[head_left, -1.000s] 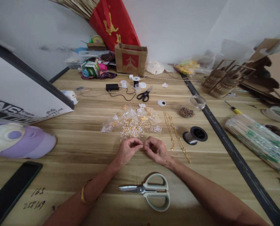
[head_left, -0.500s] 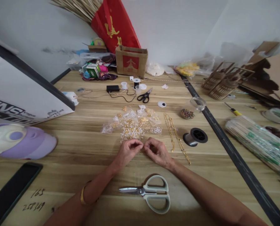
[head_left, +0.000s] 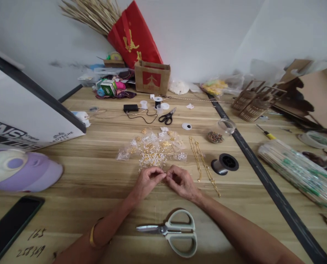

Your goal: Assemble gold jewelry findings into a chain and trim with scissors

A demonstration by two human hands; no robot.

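My left hand [head_left: 149,182] and my right hand [head_left: 181,182] meet fingertip to fingertip at the near edge of a pile of small gold and clear beads [head_left: 152,157]. Both are closed in a pinch; whatever lies between the fingers is too small to name. Small plastic bags of findings [head_left: 169,143] lie around the pile. Right of my right hand, gold chains [head_left: 198,156] stretch across the wood, with a spool of clear line [head_left: 224,164] beyond them. Closer to me, white-handled scissors [head_left: 167,231] lie with the blades pointing left.
Black scissors [head_left: 167,116], a black adapter [head_left: 131,108] and a googly eye [head_left: 187,126] lie farther back. A tub of beads [head_left: 215,137] stands right. Wrapped sticks [head_left: 298,172] lie far right; a purple cap-like object [head_left: 37,170] and a phone [head_left: 15,220] are left.
The camera view has tilted slightly, so the table contents sit a little lower in the picture. Both hands stay pinched together at the same place by the bead pile.
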